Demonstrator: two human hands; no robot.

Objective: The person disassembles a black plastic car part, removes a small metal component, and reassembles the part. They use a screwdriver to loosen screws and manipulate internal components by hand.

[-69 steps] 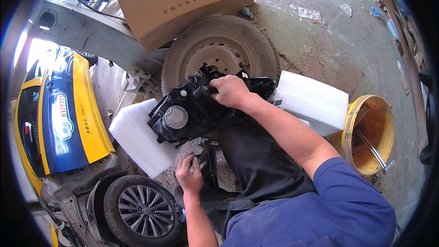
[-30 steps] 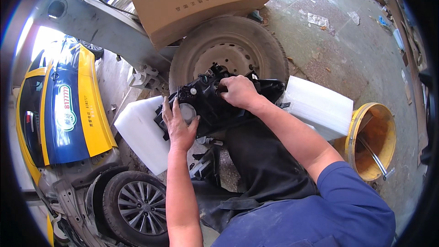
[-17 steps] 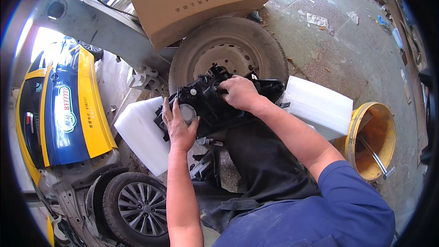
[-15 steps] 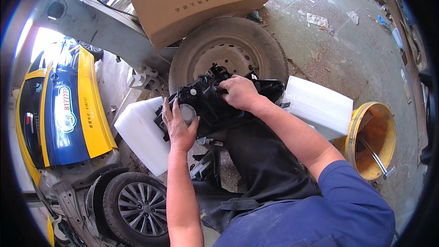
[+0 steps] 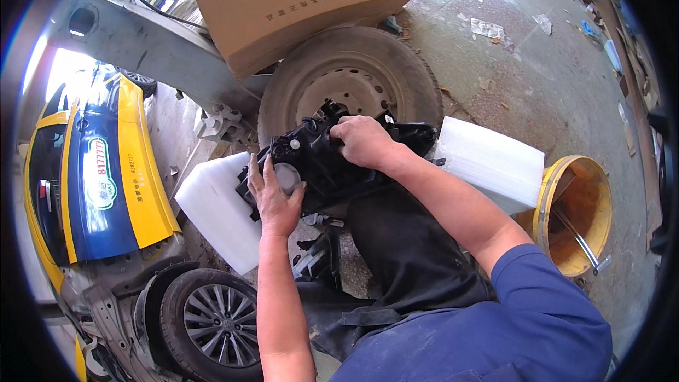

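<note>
A black car headlight housing (image 5: 332,180) lies back side up across my lap, in front of a wheel. Its left end carries a round grey cap (image 5: 286,177) and a small white knob. My left hand (image 5: 277,205) rests on that end, fingers stretched out and thumb apart, spread beside the cap. My right hand (image 5: 362,141) is closed over the middle of the housing, its fingertips down among the black parts. What those fingertips pinch is hidden.
A steel-rimmed wheel (image 5: 417,74) lies flat beyond the housing, with a cardboard box (image 5: 297,14) behind it. White foam blocks (image 5: 216,212) flank the housing. A yellow bucket (image 5: 543,205) holding a metal tool stands at right. A partly dismantled yellow-and-blue car (image 5: 152,198) is at left.
My right hand has turned slightly, and its fingers look more curled. The left hand keeps its place on the housing. The whole view has shifted a little.
</note>
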